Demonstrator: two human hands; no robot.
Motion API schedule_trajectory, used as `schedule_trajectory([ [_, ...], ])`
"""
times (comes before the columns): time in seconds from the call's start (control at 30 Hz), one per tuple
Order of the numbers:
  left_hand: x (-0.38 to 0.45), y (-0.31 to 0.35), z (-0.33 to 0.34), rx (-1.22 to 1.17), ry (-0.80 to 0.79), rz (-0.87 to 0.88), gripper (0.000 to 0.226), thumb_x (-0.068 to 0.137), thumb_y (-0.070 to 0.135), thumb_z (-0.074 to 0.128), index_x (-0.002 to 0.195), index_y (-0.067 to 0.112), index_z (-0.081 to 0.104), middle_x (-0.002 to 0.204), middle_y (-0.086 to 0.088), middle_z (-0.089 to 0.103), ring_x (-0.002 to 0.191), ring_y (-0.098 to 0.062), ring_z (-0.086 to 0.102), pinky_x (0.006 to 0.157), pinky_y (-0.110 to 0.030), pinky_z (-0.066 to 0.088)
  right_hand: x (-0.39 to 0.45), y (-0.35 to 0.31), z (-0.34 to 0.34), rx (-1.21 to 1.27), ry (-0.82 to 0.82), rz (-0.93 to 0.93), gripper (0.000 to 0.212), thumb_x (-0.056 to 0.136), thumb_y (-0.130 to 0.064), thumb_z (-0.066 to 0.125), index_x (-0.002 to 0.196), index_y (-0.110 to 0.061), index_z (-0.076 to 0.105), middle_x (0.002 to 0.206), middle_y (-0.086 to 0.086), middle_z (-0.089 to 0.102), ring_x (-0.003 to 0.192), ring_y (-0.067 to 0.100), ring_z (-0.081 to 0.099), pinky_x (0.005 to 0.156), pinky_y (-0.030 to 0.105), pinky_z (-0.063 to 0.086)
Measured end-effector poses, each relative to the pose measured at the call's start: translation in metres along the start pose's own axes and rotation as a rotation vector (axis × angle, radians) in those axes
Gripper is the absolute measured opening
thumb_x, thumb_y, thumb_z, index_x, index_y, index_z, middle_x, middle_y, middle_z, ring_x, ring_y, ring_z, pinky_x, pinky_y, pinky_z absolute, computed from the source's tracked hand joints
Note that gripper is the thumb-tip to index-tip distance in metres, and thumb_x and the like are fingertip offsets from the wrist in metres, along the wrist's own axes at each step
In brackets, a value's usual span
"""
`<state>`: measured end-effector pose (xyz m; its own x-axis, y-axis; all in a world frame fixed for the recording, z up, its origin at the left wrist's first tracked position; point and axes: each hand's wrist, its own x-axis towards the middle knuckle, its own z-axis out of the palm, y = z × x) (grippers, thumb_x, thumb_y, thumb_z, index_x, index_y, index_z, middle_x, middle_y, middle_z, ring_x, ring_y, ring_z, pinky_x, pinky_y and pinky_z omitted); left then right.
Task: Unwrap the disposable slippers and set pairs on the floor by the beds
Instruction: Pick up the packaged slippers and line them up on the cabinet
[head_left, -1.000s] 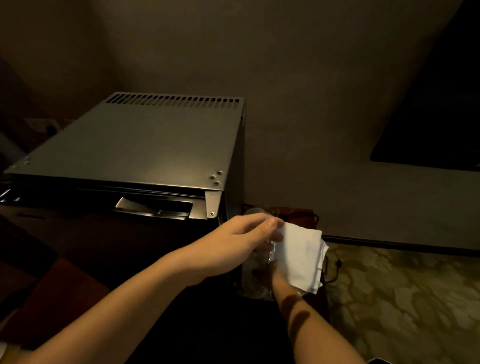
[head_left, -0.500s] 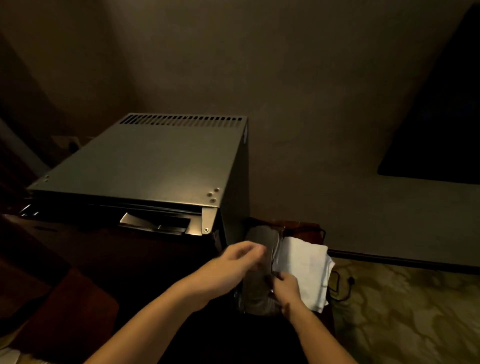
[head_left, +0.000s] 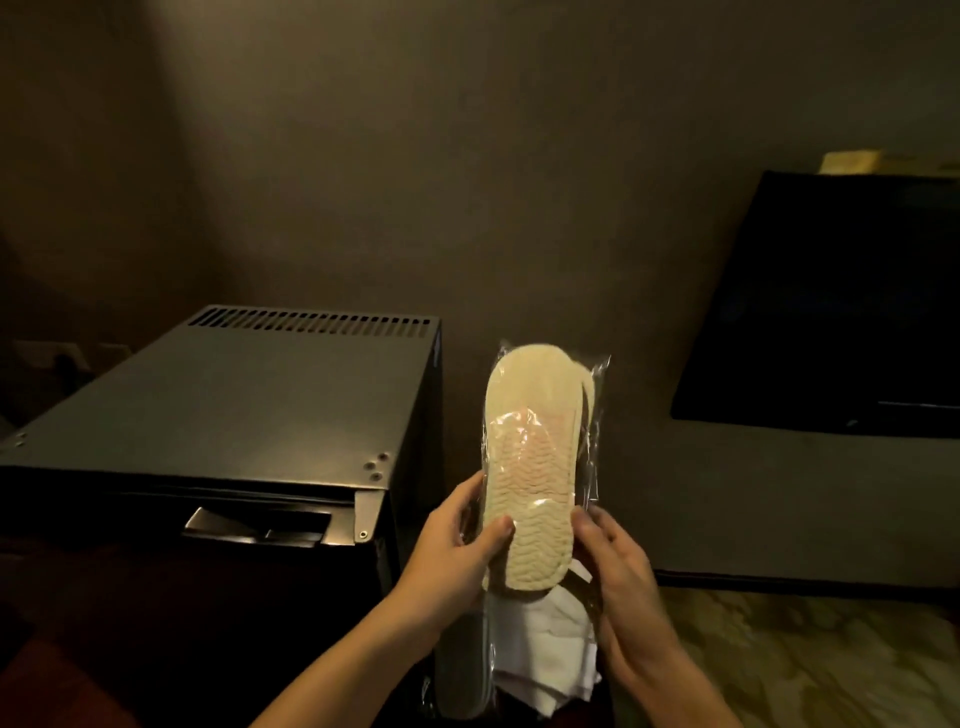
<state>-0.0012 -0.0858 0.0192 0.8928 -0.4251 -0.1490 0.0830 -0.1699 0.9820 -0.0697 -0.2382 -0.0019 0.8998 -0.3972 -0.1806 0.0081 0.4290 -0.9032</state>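
A pair of cream disposable slippers (head_left: 530, 467) sealed in a clear plastic wrapper stands upright in front of me, its ribbed sole facing me. My left hand (head_left: 457, 551) grips the pack's lower left edge, thumb on the sole. My right hand (head_left: 618, 571) holds its lower right edge. Below the pack lies a folded white cloth (head_left: 545, 654), and beside that another grey wrapped slipper pack (head_left: 462, 665) shows in the shadow.
A black mini fridge (head_left: 249, 410) with a vented metal top stands at the left. A dark flat screen (head_left: 841, 306) leans on the wall at the right. Patterned carpet (head_left: 805, 660) covers the floor at lower right.
Both hands have lifted a wrapped slipper pack up from the spot beside the fridge. The white cloth now lies below it. The view has tilted upward.
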Motion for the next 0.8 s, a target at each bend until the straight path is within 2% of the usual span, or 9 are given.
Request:
schedule_trajectory([
  [0.1, -0.010, 0.019, -0.006, -0.006, 0.039, 0.066, 0.060, 0.095, 0.014, 0.066, 0.143, 0.041, 0.043, 0.130, 0.015, 0.063, 0.119, 0.003, 0.059, 0.103, -0.027, 0.051, -0.020, -0.018, 0.023, -0.138, -0.106, -0.115, 0.041, 0.083, -0.031, 0.068, 0.122, -0.021, 0.065, 0.117, 0.006, 0.075, 0.109, 0.023, 0.072, 0.096, 0.047, 0.057],
  [0.17, -0.022, 0.033, -0.011, -0.207, -0.009, 0.064, 0.038, 0.097, 0.023, 0.062, 0.131, 0.038, 0.059, 0.127, 0.001, 0.069, 0.116, -0.008, 0.066, 0.104, -0.035, 0.051, -0.037, -0.020, 0.042, -0.328, -0.203, -0.237, 0.054, 0.081, -0.054, 0.070, 0.132, -0.040, 0.058, 0.129, -0.012, 0.069, 0.119, 0.010, 0.066, 0.097, 0.035, 0.056],
  [0.2, -0.031, 0.043, -0.014, -0.347, -0.076, 0.024, 0.029, 0.097, 0.034, 0.060, 0.125, 0.031, 0.068, 0.123, -0.006, 0.072, 0.114, -0.018, 0.069, 0.103, -0.042, 0.051, -0.045, -0.020, 0.052, -0.447, -0.236, -0.336, 0.064, 0.077, -0.072, 0.065, 0.136, -0.051, 0.052, 0.140, -0.023, 0.058, 0.131, 0.002, 0.056, 0.103, 0.030, 0.051],
  [0.27, -0.047, 0.055, -0.025, -0.483, -0.140, -0.002, 0.044, 0.089, 0.052, 0.063, 0.118, 0.020, 0.073, 0.116, -0.011, 0.075, 0.110, -0.027, 0.071, 0.098, -0.047, 0.052, -0.057, -0.019, 0.070, -0.716, -0.269, -0.551, 0.078, 0.070, -0.094, 0.041, 0.142, -0.066, 0.033, 0.157, -0.038, 0.027, 0.149, -0.008, 0.020, 0.115, 0.024, 0.028],
  [0.33, -0.052, 0.059, -0.037, -0.399, -0.090, 0.079, 0.046, 0.088, 0.045, 0.067, 0.118, 0.011, 0.071, 0.111, -0.013, 0.076, 0.104, -0.028, 0.074, 0.085, -0.038, 0.059, -0.066, -0.019, 0.083, -0.814, -0.295, -0.651, 0.076, 0.069, -0.098, 0.030, 0.140, -0.071, 0.031, 0.158, -0.042, 0.014, 0.151, -0.011, 0.006, 0.116, 0.022, 0.019],
  [0.43, -0.053, 0.064, -0.057, -0.390, 0.020, 0.119, 0.040, 0.084, 0.023, 0.068, 0.118, 0.002, 0.069, 0.108, -0.020, 0.076, 0.096, -0.031, 0.074, 0.077, -0.034, 0.062, -0.068, -0.026, 0.094, -0.558, -0.195, -0.635, 0.048, 0.078, -0.080, 0.055, 0.120, -0.058, 0.063, 0.149, -0.033, 0.044, 0.143, -0.003, 0.038, 0.114, 0.036, 0.040],
  [0.53, -0.051, 0.070, -0.083, -0.340, 0.085, 0.156, 0.035, 0.090, 0.021, 0.067, 0.121, 0.006, 0.066, 0.112, -0.020, 0.074, 0.103, -0.035, 0.071, 0.090, -0.047, 0.058, -0.043, -0.036, 0.105, -0.390, 0.011, -0.565, 0.051, 0.072, -0.056, 0.075, 0.120, -0.050, 0.061, 0.135, -0.017, 0.060, 0.127, 0.009, 0.057, 0.108, 0.045, 0.049],
  [0.67, -0.052, 0.079, -0.132, -0.288, 0.151, 0.160, 0.029, 0.091, 0.018, 0.067, 0.116, 0.003, 0.069, 0.108, -0.022, 0.075, 0.093, -0.030, 0.073, 0.079, -0.039, 0.062, -0.026, -0.047, 0.153, -0.318, -0.209, -0.304, 0.059, 0.082, -0.021, 0.082, 0.134, -0.029, 0.055, 0.123, -0.004, 0.069, 0.113, 0.013, 0.068, 0.099, 0.043, 0.057],
  [0.8, -0.049, 0.077, -0.206, -0.109, 0.409, 0.216, 0.047, 0.077, 0.023, 0.085, 0.118, 0.014, 0.064, 0.097, -0.010, 0.079, 0.085, -0.020, 0.077, 0.072, -0.033, 0.061, -0.018, -0.030, 0.224, -0.432, -0.210, -0.345, 0.061, 0.082, -0.022, 0.082, 0.136, -0.029, 0.053, 0.127, -0.005, 0.066, 0.120, 0.013, 0.062, 0.106, 0.042, 0.052],
])
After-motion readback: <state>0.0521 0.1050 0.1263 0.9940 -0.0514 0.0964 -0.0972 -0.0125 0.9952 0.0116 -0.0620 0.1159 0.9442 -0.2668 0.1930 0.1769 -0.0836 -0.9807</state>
